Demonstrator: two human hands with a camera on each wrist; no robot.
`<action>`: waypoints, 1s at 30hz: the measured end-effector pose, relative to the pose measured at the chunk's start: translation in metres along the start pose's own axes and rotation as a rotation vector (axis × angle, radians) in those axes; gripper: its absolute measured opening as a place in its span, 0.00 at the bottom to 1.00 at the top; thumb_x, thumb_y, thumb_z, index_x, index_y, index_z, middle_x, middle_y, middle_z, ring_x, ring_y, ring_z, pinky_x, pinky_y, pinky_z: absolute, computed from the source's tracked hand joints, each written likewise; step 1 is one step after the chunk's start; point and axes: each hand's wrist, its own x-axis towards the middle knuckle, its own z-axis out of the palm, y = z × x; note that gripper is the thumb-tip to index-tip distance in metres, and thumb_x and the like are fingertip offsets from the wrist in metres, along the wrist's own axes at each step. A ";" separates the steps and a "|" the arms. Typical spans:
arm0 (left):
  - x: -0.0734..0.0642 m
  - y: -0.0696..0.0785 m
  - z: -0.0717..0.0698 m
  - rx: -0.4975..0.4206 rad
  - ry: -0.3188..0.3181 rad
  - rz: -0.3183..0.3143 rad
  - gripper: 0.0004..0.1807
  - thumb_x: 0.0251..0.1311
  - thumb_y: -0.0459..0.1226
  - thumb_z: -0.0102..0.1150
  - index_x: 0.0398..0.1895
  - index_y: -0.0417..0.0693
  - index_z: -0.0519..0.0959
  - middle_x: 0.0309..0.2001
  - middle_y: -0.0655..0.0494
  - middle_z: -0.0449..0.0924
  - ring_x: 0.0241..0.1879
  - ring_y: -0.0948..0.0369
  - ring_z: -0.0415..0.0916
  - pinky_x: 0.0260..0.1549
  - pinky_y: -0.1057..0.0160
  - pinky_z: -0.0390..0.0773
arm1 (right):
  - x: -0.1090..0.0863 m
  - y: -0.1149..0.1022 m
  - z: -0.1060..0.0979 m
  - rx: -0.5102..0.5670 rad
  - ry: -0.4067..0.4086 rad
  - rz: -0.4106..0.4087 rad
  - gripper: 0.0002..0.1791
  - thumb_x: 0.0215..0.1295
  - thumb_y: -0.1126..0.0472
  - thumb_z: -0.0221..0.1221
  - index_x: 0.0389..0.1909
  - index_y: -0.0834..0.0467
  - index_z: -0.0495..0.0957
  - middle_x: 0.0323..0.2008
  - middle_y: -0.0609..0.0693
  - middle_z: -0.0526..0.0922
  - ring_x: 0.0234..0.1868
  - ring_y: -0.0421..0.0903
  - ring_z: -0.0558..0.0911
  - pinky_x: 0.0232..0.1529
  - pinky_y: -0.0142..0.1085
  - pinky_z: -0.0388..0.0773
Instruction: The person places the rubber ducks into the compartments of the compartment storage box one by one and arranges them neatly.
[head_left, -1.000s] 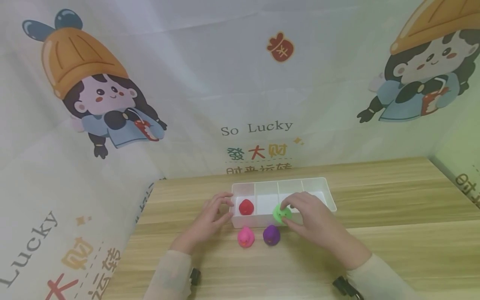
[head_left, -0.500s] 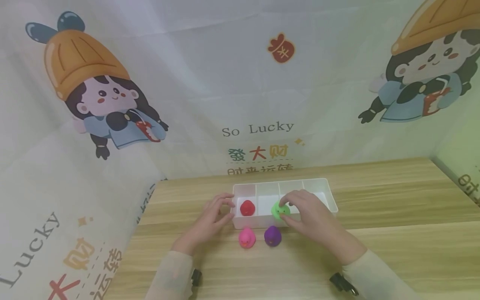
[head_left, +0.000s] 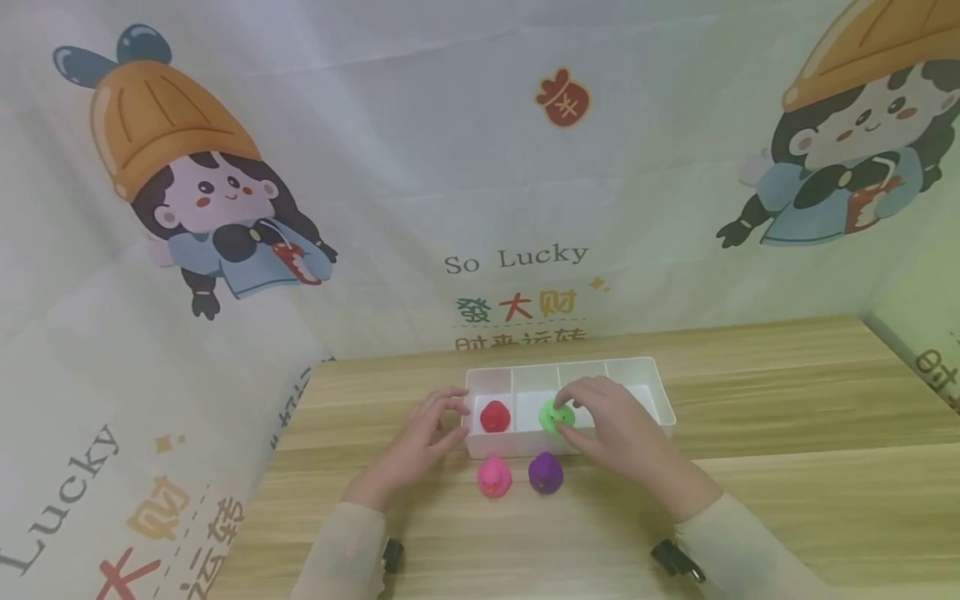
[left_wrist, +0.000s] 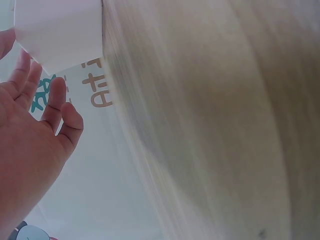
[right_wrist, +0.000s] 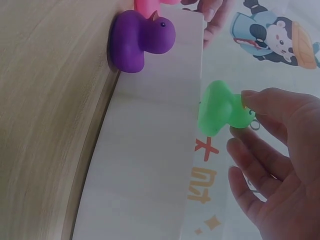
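My right hand (head_left: 618,425) pinches a bright green rubber duck (head_left: 553,418) by its head, between thumb and fingers. The duck is over the second compartment from the left of a white divided tray (head_left: 510,443); in the right wrist view the green duck (right_wrist: 216,111) shows just beyond the tray's long side wall. A red rubber duck (head_left: 495,416) sits in the leftmost compartment. My left hand (head_left: 420,437) is at the tray's left end, fingers loosely bent; in the left wrist view its fingertips (left_wrist: 36,70) are right at the tray's end wall (left_wrist: 60,35).
A pink rubber duck (head_left: 493,478) and a purple rubber duck (head_left: 545,475) stand on the wooden table (head_left: 465,542) in front of the tray. Behind the table hangs a pale printed cloth (head_left: 405,167).
My right hand has moved the green duck left, from over the divider's right side to over the second compartment. My left hand stays at the tray's end.
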 end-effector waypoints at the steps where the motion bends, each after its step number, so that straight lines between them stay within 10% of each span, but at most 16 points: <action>1: 0.000 0.000 0.000 0.003 -0.001 0.000 0.13 0.58 0.43 0.53 0.45 0.56 0.68 0.62 0.63 0.56 0.54 0.64 0.53 0.47 0.56 0.65 | 0.000 0.000 0.001 -0.003 0.002 0.002 0.13 0.47 0.55 0.65 0.34 0.50 0.74 0.37 0.40 0.76 0.37 0.41 0.73 0.38 0.34 0.70; 30: 0.001 0.003 -0.001 -0.029 -0.015 -0.004 0.13 0.58 0.41 0.53 0.46 0.52 0.68 0.62 0.63 0.55 0.58 0.64 0.50 0.50 0.55 0.64 | 0.012 0.004 0.016 -0.002 -0.062 0.133 0.13 0.48 0.55 0.65 0.34 0.47 0.73 0.37 0.38 0.75 0.39 0.40 0.73 0.39 0.31 0.69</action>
